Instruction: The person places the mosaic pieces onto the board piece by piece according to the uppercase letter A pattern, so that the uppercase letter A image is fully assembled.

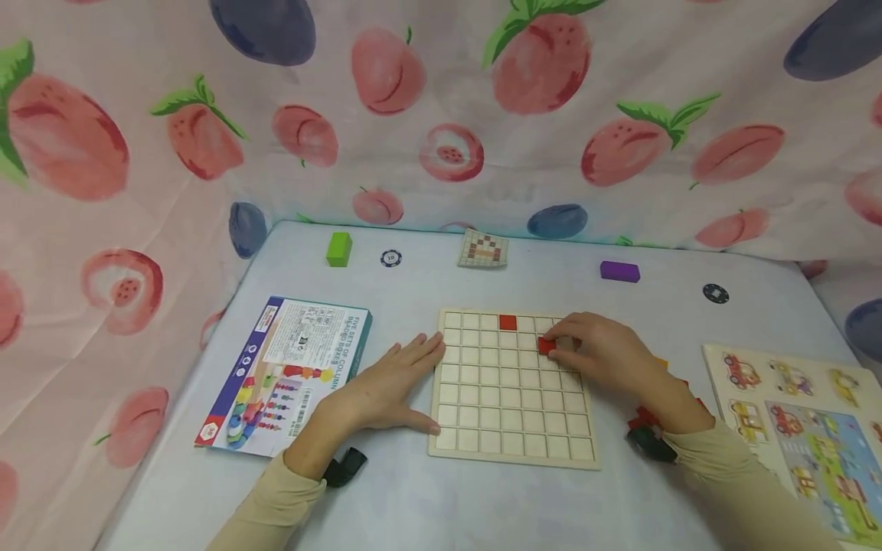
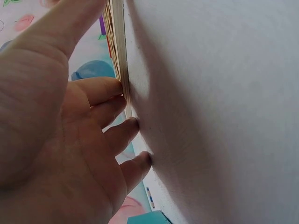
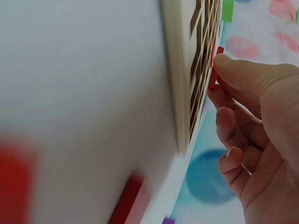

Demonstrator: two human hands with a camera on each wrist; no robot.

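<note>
A wooden grid board (image 1: 482, 398) lies flat on the white table, divided into small square cells. One red square tile (image 1: 507, 322) sits in a cell of its top row. My right hand (image 1: 609, 356) pinches another red tile (image 1: 547, 346) between thumb and fingertips, over the second row toward the right side. In the right wrist view that held tile (image 3: 216, 70) stands on edge against the grid, tilted from its face. My left hand (image 1: 382, 390) rests spread at the board's left edge, with fingertips and thumb touching the rim (image 2: 120, 51).
Loose red tiles (image 1: 644, 417) lie under my right wrist. A pattern card (image 1: 484, 249) stands behind the board, between a green block (image 1: 339, 250) and a purple block (image 1: 619, 271). A toy box (image 1: 296, 383) lies left, a picture puzzle (image 1: 758, 367) right. Two round chips (image 1: 716, 293) sit farther back.
</note>
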